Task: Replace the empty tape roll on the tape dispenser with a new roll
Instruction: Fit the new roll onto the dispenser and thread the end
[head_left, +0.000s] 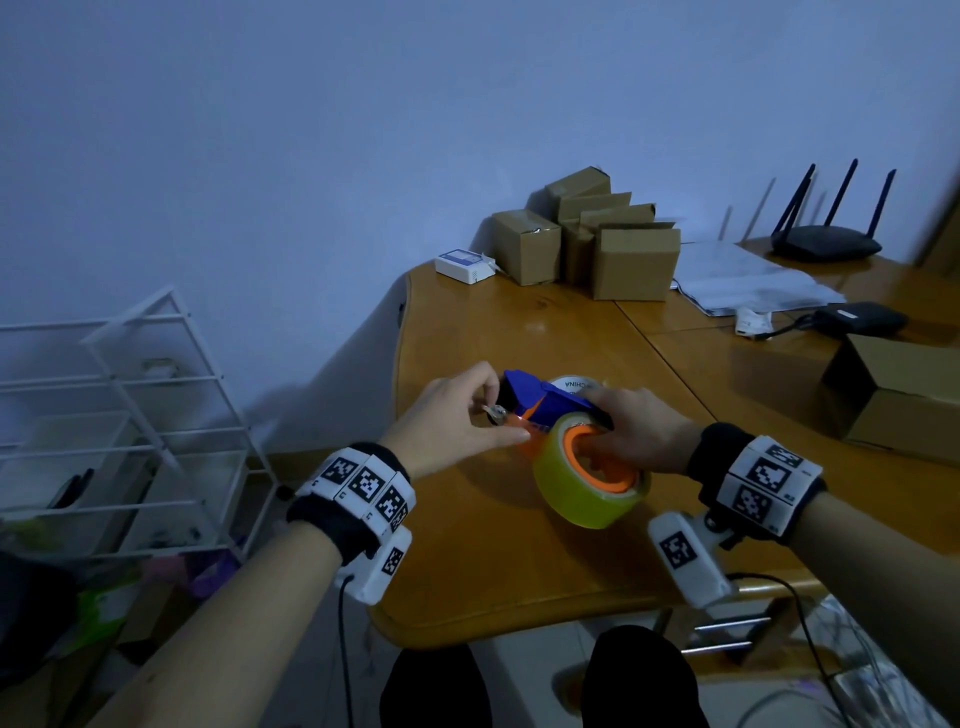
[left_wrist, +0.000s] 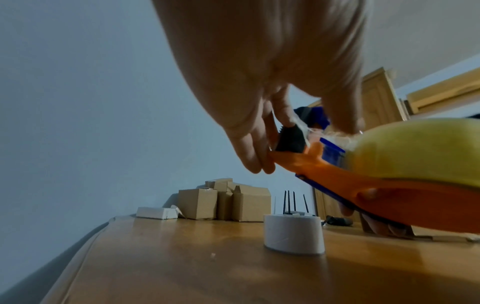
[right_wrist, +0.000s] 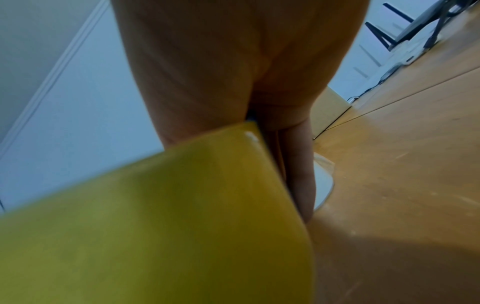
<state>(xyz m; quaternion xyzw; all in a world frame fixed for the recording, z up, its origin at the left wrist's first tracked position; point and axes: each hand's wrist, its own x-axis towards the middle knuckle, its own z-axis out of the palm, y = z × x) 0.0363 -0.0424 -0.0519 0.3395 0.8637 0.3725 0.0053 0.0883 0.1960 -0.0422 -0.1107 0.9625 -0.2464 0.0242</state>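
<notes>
Two hands work over one tape dispenser (head_left: 545, 402), blue and orange, held just above a wooden table (head_left: 519, 561). The right hand (head_left: 639, 434) grips the dispenser's body, its fingers wrapped beside the one new roll (head_left: 589, 475), a yellowish reel seated on the dispenser's orange hub. The left hand (head_left: 457, 421) pinches at the dispenser's front end, thumb and fingers closed near the black toothed cutter (left_wrist: 291, 138); a thin strip of tape seems to lie between the fingertips, though the blur makes this uncertain.

One empty roll (left_wrist: 293, 233), a bare white core, stands upright on the table just behind the dispenser.

Farther back on the table sit a cluster of about five small cardboard boxes (head_left: 587, 239), one white device (head_left: 465, 262), a spread of papers (head_left: 748, 283), one black router (head_left: 826, 236) with four antennas, one black adapter (head_left: 857, 319) and one larger open box (head_left: 898, 395) at the right edge. A white wire rack (head_left: 119, 415) stands on the floor to the left, against a plain pale wall. The room is dim.
</notes>
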